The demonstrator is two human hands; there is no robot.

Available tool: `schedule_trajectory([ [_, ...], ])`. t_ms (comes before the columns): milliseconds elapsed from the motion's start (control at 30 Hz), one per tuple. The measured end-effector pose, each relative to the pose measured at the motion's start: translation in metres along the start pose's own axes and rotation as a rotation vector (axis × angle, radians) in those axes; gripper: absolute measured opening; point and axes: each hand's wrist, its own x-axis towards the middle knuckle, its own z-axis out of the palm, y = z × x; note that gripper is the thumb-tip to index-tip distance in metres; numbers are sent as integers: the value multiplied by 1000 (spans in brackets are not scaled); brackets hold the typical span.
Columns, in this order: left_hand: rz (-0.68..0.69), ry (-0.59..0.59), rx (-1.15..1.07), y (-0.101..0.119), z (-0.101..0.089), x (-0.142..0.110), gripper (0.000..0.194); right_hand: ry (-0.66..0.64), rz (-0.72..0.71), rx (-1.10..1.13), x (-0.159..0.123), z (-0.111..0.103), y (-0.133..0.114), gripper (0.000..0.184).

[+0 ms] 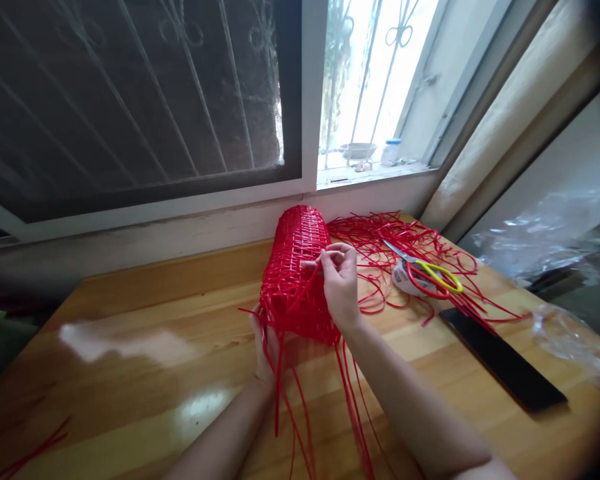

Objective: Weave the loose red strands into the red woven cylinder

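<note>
A red woven basket [300,247] lies on its side on the wooden table, its near end toward me. Several loose red strands hang from that end over the table. My left hand [266,343] grips the basket's lower left edge, its fingers partly hidden behind the strands and the weave. At the upper right side of the basket, my right hand [341,280] is closed, thumb and forefinger pinching a red strand [311,283] that runs down toward the near rim.
On the right of the table [145,400] lies a tangle of red strands [380,230]. Scissors [433,272] with red and yellow handles rest on a white roundish item [405,279]. A black phone-like slab [505,360] and clear plastic [570,340] lie farther right. A window stands behind.
</note>
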Motion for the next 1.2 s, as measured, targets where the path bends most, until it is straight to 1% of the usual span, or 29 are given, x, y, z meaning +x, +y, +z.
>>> schedule_trajectory([
  [67, -4, 49, -100, -4, -9, -6, 42, -13, -63, -80, 1, -2, 3, 14],
  [100, -6, 39, -152, -6, -14, -9, 42, -9, -102, -116, 2, -2, 3, 14],
  [167, -16, -75, -167, -11, -27, -13, 44, 4, -171, -182, 1, -4, 1, 14],
  [233, -16, -181, -69, -15, -38, -14, 46, 2, -210, -230, 0, -6, -3, 14],
  [267, -6, -201, -7, -16, -42, -13, 48, -3, -221, -247, 0, -6, -5, 13],
  [300, 16, -186, 39, -16, -46, -11, 48, -8, -228, -258, -2, -6, -7, 14],
  [333, 51, -145, 65, -15, -50, -9, 48, -15, -228, -261, -3, -6, -8, 14],
  [400, 129, -12, 65, -10, -55, -4, 46, -43, -203, -238, -6, -3, -8, 15],
  [467, 197, 111, 46, -2, -59, -1, 38, -98, -133, -183, -10, 1, -8, 17],
  [500, 227, 143, 40, 3, -61, 1, 32, -134, -84, -153, -13, 3, -7, 18],
  [533, 253, 147, 40, 8, -63, 1, 26, -173, -34, -124, -15, 6, -6, 18],
  [600, 299, 96, 45, 18, -65, 1, 16, -246, 52, -75, -20, 10, -5, 19],
  [667, 312, 21, 15, 24, -65, 0, 13, -297, 103, -30, -24, 13, -5, 19],
  [733, 283, -28, -54, 28, -65, 0, 13, -312, 131, 1, -26, 14, -7, 19],
  [833, 252, -61, -105, 29, -66, 0, 13, -306, 156, 18, -28, 15, -9, 20],
  [900, 259, -112, -86, 29, -69, 1, 12, -302, 155, 9, -29, 15, -8, 20],
  [967, 258, -202, -58, 31, -73, 3, 13, -301, 139, -18, -31, 16, -5, 20],
  [1033, 265, -301, -18, 34, -78, 4, 16, -295, 98, -72, -33, 17, -1, 18],
  [1100, 283, -368, 26, 40, -82, 5, 19, -293, 51, -136, -36, 18, 5, 17],
  [1133, 291, -375, 37, 44, -83, 6, 20, -294, 37, -159, -37, 19, 7, 16],
  [1200, 278, -348, 28, 53, -82, 5, 22, -295, 31, -188, -39, 20, 10, 14],
])
